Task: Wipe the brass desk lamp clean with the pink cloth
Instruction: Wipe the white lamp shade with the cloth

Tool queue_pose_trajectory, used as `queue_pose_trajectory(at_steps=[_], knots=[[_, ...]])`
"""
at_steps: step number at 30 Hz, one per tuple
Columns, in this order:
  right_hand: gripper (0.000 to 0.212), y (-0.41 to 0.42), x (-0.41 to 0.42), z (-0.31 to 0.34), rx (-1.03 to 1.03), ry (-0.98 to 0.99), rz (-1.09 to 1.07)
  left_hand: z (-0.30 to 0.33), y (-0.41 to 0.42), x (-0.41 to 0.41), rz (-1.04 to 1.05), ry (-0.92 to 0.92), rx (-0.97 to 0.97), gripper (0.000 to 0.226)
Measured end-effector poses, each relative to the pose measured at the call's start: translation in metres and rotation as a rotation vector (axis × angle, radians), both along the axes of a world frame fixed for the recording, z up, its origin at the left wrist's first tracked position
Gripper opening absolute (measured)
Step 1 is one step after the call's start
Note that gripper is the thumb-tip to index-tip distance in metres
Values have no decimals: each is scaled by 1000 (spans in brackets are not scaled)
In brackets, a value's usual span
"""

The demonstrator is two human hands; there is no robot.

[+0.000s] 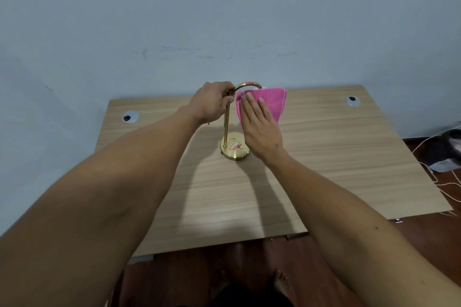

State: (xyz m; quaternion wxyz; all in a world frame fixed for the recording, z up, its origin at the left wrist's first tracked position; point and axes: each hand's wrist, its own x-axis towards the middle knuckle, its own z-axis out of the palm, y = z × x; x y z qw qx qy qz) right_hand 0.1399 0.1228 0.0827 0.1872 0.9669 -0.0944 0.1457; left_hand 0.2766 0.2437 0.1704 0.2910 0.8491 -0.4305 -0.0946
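Steadying the curved brass desk lamp (226, 129) on the pale wooden desk (336, 157), the left hand (212, 104) is curling shut around its neck while the right hand (259, 127), fingers spread flat, is pressing the folded pink cloth (270, 102) against the hidden shade, just right of that grip; pink scribbles are marking the round base below.

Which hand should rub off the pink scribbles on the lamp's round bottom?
The right hand, probably. It already presses the pink cloth flat against the brass desk lamp, just above the round base's pink marks. The left hand is busy, its grip closed on the curved neck, steadying it.
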Motion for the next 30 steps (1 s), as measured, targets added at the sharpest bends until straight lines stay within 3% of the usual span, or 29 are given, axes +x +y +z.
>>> queue_pose_trajectory(at_steps=[5, 15, 17, 21, 23, 26, 28, 30], knots=[[64, -7, -32, -24, -68, 140, 87, 1, 0, -1, -2, 4, 25, 14], [74, -31, -77, -42, 200, 122, 61, -1, 1, 0, 12, 22, 33, 13], [78, -40, -83, -42, 381, 40, -14, 0, 1, 2, 22, 30, 27, 12], [34, -47, -69, -19, 1258, -348, -700, -2, 2, 0, 25, 21, 21, 11], [33, -53, -53, -4, 1477, -543, -868, -3, 1, -2, 25, 21, 25, 10], [34, -49, -34, 20, 1582, -789, -825, -1, 1, -2, 38, 30, 22, 10], [27, -33, -25, 32, 1606, -912, -637, -1, 0, -2, 41, 27, 16, 10], [36, -12, -18, 32, 1510, -871, -400, -1, -2, -3, 38, 26, 13, 9]])
